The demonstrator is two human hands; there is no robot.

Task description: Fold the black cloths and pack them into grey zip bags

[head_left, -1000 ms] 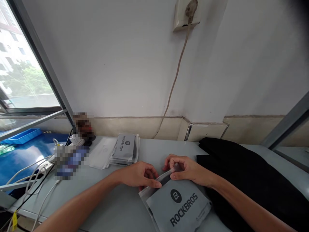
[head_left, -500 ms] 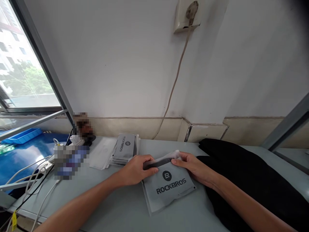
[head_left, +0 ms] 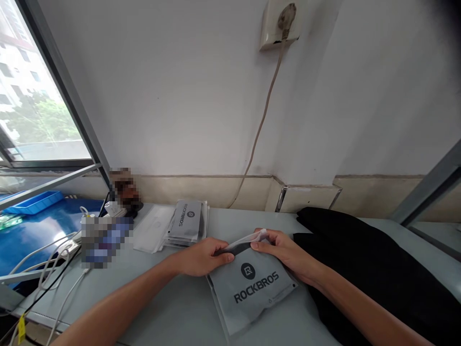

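A frosted plastic bag (head_left: 252, 298) printed ROCKBROS is held between both hands, its top edge tilted away from me. Something dark grey shows inside, near the mouth. My left hand (head_left: 203, 257) pinches the left end of the top edge, thumb in front. At the right end of that edge, my right hand (head_left: 283, 250) grips with thumb and fingers. Behind my left hand lies a stack of ROCKBROS packages (head_left: 185, 221). Flat clear bags (head_left: 153, 228) rest beside the stack on its left.
Black fabric (head_left: 367, 269) covers the right part of the grey table (head_left: 173, 312). White cables (head_left: 54, 262) and a power strip lie at the left, near a blue tray (head_left: 34, 203). A plugged cord (head_left: 264, 110) hangs down the wall.
The bag's mouth has narrowed between my hands, and its lower edge has come a little nearer to me. My left hand has shifted slightly down; both hands keep their grip.
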